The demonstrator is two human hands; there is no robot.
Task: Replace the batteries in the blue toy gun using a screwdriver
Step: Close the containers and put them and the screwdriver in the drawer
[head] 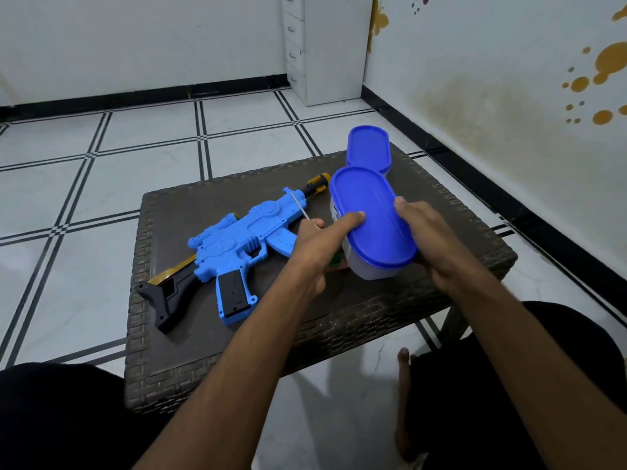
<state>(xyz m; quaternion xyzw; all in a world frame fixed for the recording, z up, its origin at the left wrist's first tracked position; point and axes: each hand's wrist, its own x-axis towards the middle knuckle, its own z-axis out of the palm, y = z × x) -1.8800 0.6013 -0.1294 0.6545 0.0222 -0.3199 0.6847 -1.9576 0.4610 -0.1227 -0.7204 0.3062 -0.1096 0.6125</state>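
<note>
The blue toy gun (237,245) lies flat on the dark wicker table (203,351), its black stock toward me and its yellow-tipped barrel pointing away. My left hand (315,245) grips a screwdriver whose thin metal shaft (300,206) sticks up over the gun; its thumb presses on the blue lid of an oval container (369,212). My right hand (427,232) clasps the near right side of the same container, holding it tilted above the table.
A second blue-lidded container (368,147) stands behind the held one at the table's far edge. Something small and green (336,261) lies under my left hand. A white drawer unit (325,45) stands in the corner; the wall runs along the right.
</note>
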